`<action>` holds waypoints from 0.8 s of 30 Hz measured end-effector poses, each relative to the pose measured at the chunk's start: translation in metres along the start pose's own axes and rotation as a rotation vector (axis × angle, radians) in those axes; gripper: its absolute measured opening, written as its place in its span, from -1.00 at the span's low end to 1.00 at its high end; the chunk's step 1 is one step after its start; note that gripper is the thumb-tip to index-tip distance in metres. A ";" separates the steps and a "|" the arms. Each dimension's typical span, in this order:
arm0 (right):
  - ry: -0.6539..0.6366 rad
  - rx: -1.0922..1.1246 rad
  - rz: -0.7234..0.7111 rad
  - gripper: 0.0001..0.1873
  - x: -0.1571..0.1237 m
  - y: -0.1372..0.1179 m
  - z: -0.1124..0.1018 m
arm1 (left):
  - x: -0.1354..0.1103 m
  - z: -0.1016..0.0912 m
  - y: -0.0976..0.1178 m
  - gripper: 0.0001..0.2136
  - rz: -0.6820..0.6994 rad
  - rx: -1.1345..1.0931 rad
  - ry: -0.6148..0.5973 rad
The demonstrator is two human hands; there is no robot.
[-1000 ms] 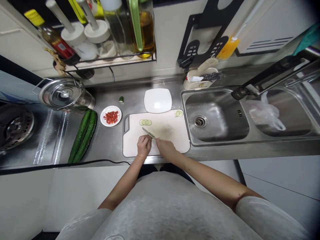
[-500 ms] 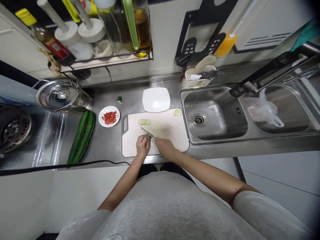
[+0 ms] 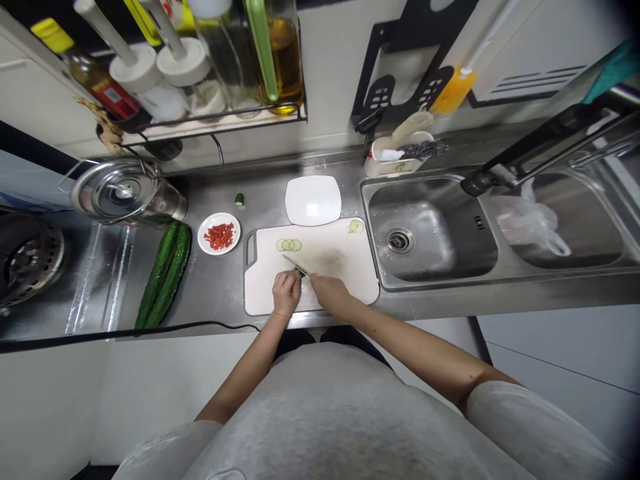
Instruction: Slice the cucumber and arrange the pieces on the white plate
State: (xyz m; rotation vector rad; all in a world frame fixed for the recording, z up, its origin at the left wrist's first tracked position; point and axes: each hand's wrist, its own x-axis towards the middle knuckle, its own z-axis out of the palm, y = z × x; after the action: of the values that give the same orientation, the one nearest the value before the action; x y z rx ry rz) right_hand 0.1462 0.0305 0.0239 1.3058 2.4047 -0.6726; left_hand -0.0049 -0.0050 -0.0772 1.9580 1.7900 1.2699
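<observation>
A white cutting board [image 3: 350, 267] lies on the steel counter in front of me. My right hand [image 3: 327, 291] is closed round the handle of a knife [image 3: 295, 265], whose blade points up and left. My left hand [image 3: 287, 293] is curled, fingertips pressed on a small cucumber piece hidden beneath it, right beside the blade. Three cucumber slices [image 3: 289, 245] lie in a row near the board's far edge, and another slice [image 3: 356, 226] sits at its far right corner.
A white square plate [image 3: 313, 200] lies behind the board, with a small dish of chopped red chilli [image 3: 219, 234] and a cucumber end [image 3: 239, 198] to the left. Two whole cucumbers [image 3: 165, 273] lie further left beside a steel pot [image 3: 120, 191]. A sink [image 3: 430, 227] is right of the board.
The view has shifted slightly. The hands and the knife stay in the same place on the board, with only small movement of the blade.
</observation>
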 end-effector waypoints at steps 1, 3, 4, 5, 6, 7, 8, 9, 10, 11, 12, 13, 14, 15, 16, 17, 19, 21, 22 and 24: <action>0.005 0.003 -0.006 -0.76 0.001 0.000 0.000 | 0.000 0.000 0.001 -0.88 0.000 -0.001 -0.001; 0.001 0.007 -0.004 -0.76 0.002 0.001 0.001 | 0.001 -0.001 0.002 -0.87 -0.009 0.006 -0.008; -0.006 0.008 0.000 -0.76 0.003 0.001 0.002 | 0.001 0.000 0.002 -0.87 -0.015 0.012 -0.012; -0.016 0.009 0.007 -0.76 0.004 0.002 0.002 | 0.001 0.000 0.002 -0.86 -0.020 0.018 -0.014; -0.027 0.008 0.015 -0.75 0.005 0.002 0.003 | 0.000 0.000 0.002 -0.86 -0.022 0.020 -0.016; -0.036 0.007 0.021 -0.74 0.006 0.002 0.004 | 0.000 0.000 0.002 -0.86 -0.023 0.020 -0.016; -0.039 0.008 0.026 -0.73 0.007 0.001 0.005 | 0.000 0.000 0.002 -0.87 -0.023 0.017 -0.016; -0.041 0.009 0.030 -0.72 0.008 0.001 0.006 | 0.000 0.000 0.002 -0.88 -0.024 0.010 -0.016; -0.045 0.010 0.035 -0.72 0.008 0.001 0.006 | 0.000 0.000 0.002 -0.89 -0.027 0.003 -0.015; -0.050 0.012 0.042 -0.71 0.009 0.001 0.007 | 0.001 0.000 0.002 -0.89 -0.032 -0.006 -0.015; -0.055 0.014 0.049 -0.71 0.009 0.002 0.006 | 0.002 -0.001 0.002 -0.90 -0.039 -0.015 -0.015; -0.062 0.016 0.056 -0.70 0.008 0.002 0.006 | 0.003 -0.002 0.003 -0.90 -0.047 -0.023 -0.016; -0.067 0.017 0.064 -0.69 0.007 0.003 0.005 | 0.004 -0.003 0.004 -0.89 -0.057 -0.031 -0.019; -0.065 0.017 0.069 -0.70 0.006 0.005 0.004 | 0.005 -0.004 0.005 -0.88 -0.069 -0.038 -0.024; -0.054 0.014 0.072 -0.70 0.005 0.007 0.003 | 0.005 -0.005 0.006 -0.87 -0.082 -0.042 -0.031; -0.036 0.009 0.070 -0.72 0.003 0.009 0.002 | 0.006 -0.006 0.008 -0.86 -0.098 -0.043 -0.039; 0.008 -0.012 0.068 -0.72 -0.002 0.014 0.000 | 0.006 -0.009 0.012 -0.84 -0.135 -0.038 -0.037; 0.043 -0.048 0.084 -0.71 -0.008 0.019 -0.001 | 0.006 -0.012 0.016 -0.80 -0.167 -0.020 -0.003; 0.060 -0.072 0.099 -0.70 -0.010 0.022 -0.001 | 0.006 -0.015 0.019 -0.76 -0.177 0.000 0.026; 0.104 -0.126 0.124 -0.68 -0.015 0.029 -0.002 | 0.011 -0.021 0.025 -0.69 -0.169 0.054 0.075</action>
State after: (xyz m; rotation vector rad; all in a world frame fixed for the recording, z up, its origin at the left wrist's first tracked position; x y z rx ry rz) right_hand 0.1779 0.0347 0.0253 1.4551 2.3787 -0.4223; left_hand -0.0030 -0.0097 -0.0433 1.7626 1.9977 1.2679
